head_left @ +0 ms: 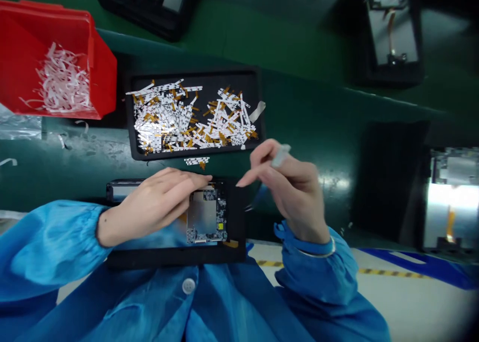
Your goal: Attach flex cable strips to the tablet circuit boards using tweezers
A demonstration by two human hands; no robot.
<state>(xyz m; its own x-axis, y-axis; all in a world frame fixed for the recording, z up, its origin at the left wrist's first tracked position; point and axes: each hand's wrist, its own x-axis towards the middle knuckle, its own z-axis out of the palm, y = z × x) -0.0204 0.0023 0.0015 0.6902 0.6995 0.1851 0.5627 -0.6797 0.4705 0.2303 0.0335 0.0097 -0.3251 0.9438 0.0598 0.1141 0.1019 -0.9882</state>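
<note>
My left hand [157,202] lies across an opened tablet-like device, its fingers stretched out flat and the fingertips at the upper edge. Right of those fingers, a circuit board [204,217] with a metal shield and a small yellow part is exposed. The device rests in a black holder [235,227]. My right hand [288,182] is raised to the right of the holder, closed round slim tweezers [256,196]; their tips point down and left, apart from the board. Motion blurs them. Several white strips with orange tails [197,161] lie just above the device.
A black tray [196,77] full of white strips with orange tails lies beyond the device. At the upper left stands a red bin [107,82] with white peeled strips. Other opened devices sit at the right [452,197], upper right [392,37] and top [149,7].
</note>
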